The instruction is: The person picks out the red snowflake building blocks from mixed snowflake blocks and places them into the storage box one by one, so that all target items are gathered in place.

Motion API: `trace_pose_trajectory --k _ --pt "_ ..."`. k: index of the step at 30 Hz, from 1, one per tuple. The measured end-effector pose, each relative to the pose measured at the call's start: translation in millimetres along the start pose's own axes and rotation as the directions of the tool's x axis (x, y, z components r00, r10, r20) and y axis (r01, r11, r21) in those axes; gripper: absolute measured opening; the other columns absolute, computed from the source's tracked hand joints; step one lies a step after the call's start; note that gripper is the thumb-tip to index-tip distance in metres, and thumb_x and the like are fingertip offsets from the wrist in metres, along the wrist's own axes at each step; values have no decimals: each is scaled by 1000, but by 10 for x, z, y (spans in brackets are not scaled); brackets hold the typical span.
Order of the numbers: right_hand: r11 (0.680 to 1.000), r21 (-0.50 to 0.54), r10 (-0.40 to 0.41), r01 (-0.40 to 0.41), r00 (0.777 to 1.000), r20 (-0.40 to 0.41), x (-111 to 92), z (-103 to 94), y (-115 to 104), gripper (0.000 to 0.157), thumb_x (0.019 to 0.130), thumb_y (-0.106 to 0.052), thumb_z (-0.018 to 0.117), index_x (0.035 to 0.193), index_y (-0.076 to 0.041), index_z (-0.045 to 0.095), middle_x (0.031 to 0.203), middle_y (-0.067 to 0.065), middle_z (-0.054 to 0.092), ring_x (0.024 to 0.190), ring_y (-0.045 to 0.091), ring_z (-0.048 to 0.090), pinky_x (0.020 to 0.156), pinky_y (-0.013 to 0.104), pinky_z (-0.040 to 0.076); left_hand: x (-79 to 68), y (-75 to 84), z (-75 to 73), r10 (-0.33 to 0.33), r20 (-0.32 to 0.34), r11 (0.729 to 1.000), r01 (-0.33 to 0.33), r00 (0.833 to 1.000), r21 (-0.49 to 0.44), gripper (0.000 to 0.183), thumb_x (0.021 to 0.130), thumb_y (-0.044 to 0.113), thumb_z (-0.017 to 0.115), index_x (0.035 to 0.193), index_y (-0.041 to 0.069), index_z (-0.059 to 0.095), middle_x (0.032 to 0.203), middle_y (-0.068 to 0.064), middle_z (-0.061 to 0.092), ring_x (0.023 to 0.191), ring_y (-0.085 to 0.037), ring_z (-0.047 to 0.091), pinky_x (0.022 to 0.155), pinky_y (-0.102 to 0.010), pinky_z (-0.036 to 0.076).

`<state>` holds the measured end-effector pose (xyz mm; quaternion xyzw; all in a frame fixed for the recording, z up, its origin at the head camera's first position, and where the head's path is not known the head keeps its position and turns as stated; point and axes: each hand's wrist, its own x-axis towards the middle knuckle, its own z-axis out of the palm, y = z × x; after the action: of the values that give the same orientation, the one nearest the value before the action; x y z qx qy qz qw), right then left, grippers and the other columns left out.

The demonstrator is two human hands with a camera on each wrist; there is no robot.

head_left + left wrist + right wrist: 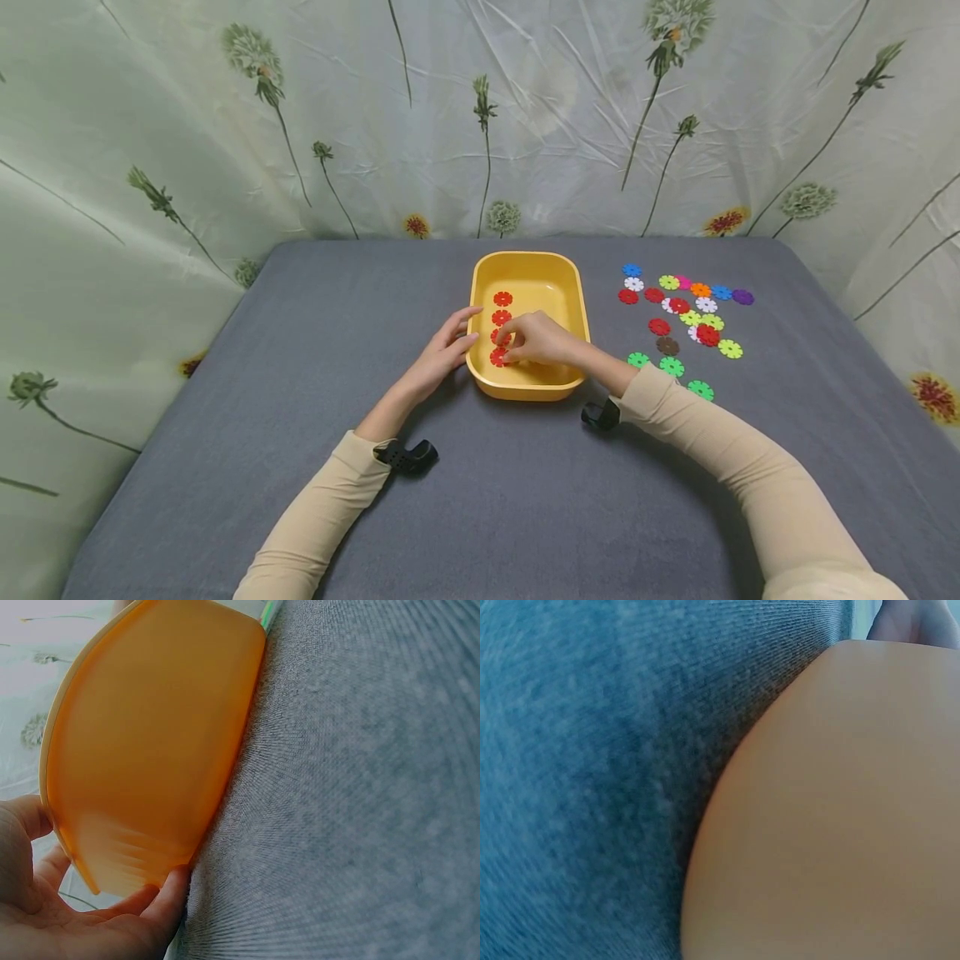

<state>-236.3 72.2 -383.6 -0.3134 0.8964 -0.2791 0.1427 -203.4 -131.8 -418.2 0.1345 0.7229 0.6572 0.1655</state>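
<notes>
A yellow plastic bin [527, 393] sits on the table, with several red flower-shaped discs [502, 317] in a column along its left side. My left hand [441, 354] grips the bin's left wall; two of its fingertips reach the rim. In the left wrist view, its other fingers [171, 900] rest low against the outside of the wall. Inside the bin, my right hand [543, 340] has thumb and index finger pinching the nearest red disc [497, 357], which is partly covered. The bin wall [832, 810] hides the right hand in the right wrist view.
Right of the bin lie loose discs: red [659, 327], green [671, 367], yellow-green [730, 349], blue [632, 270], white [706, 305], a brown one [667, 346] and others, some overlapping. A grey cloth [510, 500] covers the table. Behind it hangs a flower-patterned curtain [570, 125].
</notes>
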Motion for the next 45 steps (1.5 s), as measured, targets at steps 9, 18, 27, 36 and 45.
trace_pose_trajectory --k 9,18,27,36,45 --pt "1000 -25 -12 12 1000 2 -9 -1 9 19 78 -12 75 95 -7 72 77 5 70 62 9 54 59 18 42 -6 26 9 -3 -6 1000 3 1000 19 49 100 23 42 146 20 26 143 -20 33 122 -31 49 95 -33 48" --pt "998 -61 -22 23 1000 18 -23 -11 -13 17 79 -13 74 95 -9 74 80 4 72 64 9 55 61 18 40 -1 20 9 -3 -6 1000 3 1000 20 49 100 24 42 146 21 25 142 -20 33 123 -32 48 97 -36 47" --pt "999 -49 -8 9 1000 29 -27 -17 -20 18 79 -12 74 96 -9 74 78 4 71 64 10 54 60 18 39 -8 44 15 -6 -4 1000 6 1000 20 49 100 24 41 146 21 25 143 -20 33 125 -33 47 97 -35 47" --pt "998 -37 -44 43 999 -9 -34 -53 17 17 80 -10 71 97 -7 73 77 5 72 62 7 56 60 18 41 13 15 17 -10 -10 1000 10 1000 14 48 100 23 41 146 21 26 142 -20 34 123 -32 48 95 -31 47" --pt "1000 -20 -21 19 992 -126 -81 -217 66 21 81 -10 71 101 -4 72 75 10 71 69 15 60 68 24 45 3 10 19 -13 -17 1000 13 1000 -12 47 100 22 42 145 21 27 142 -20 34 124 -32 48 91 -26 48"
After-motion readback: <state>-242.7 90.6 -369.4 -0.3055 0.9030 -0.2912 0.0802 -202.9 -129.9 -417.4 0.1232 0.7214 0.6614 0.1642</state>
